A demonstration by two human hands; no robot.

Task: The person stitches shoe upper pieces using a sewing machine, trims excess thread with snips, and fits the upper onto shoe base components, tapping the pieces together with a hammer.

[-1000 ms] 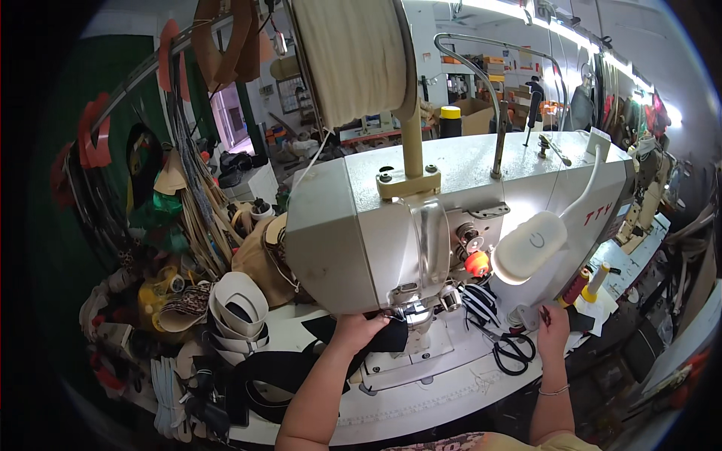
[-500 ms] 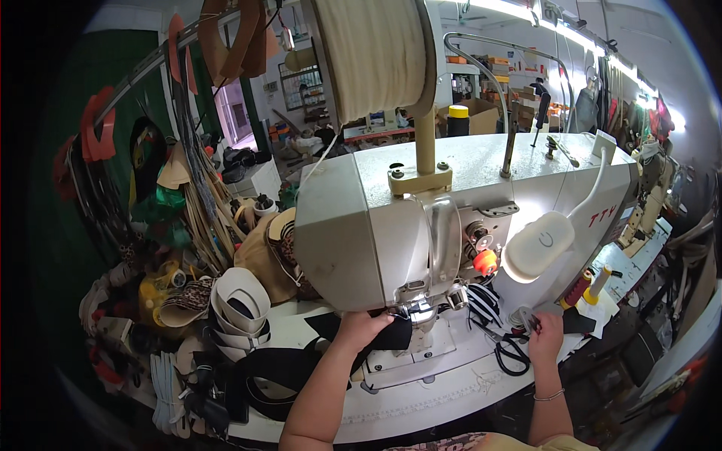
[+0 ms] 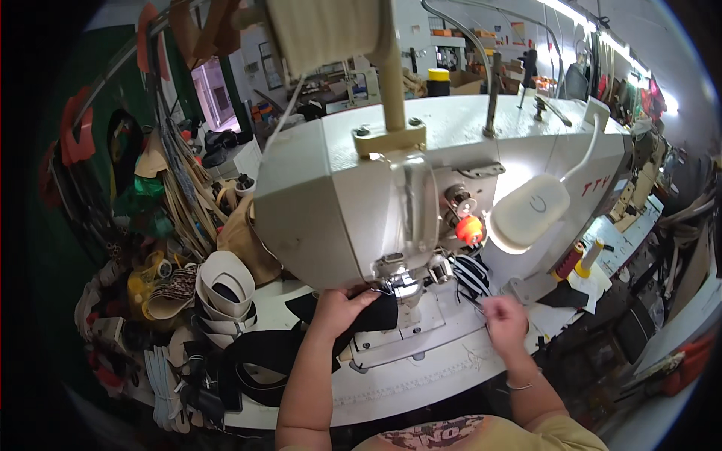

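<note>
A white sewing machine (image 3: pixel 301 218) stands in front of me. At its metal presser foot (image 3: pixel 406 286), my left hand (image 3: pixel 340 312) pinches a black strip of material (image 3: pixel 376 314), its thumb close to the foot. The strip trails off to the left in a wide black loop (image 3: pixel 259 361) on the work surface. To the right of the foot, my right hand (image 3: pixel 506 322) is closed and slightly blurred around a pair of scissors (image 3: pixel 472 302). Their blades point toward the machine, while the handles are hidden in the fist. Black-and-white striped cord (image 3: pixel 471 275) lies just beyond them.
White curled strips (image 3: pixel 228 282) and bundled straps (image 3: pixel 167 387) crowd the left side. A lamp (image 3: pixel 530 214) hangs on the machine's front, near an orange knob (image 3: pixel 469 230). Thread cones (image 3: pixel 588 259) stand at right. Loose thread ends (image 3: pixel 474 357) lie by the front edge.
My right hand has moved left from the grey object beside the scissors and taken hold of the scissors. My left hand stays at the presser foot. The whole view has shifted slightly.
</note>
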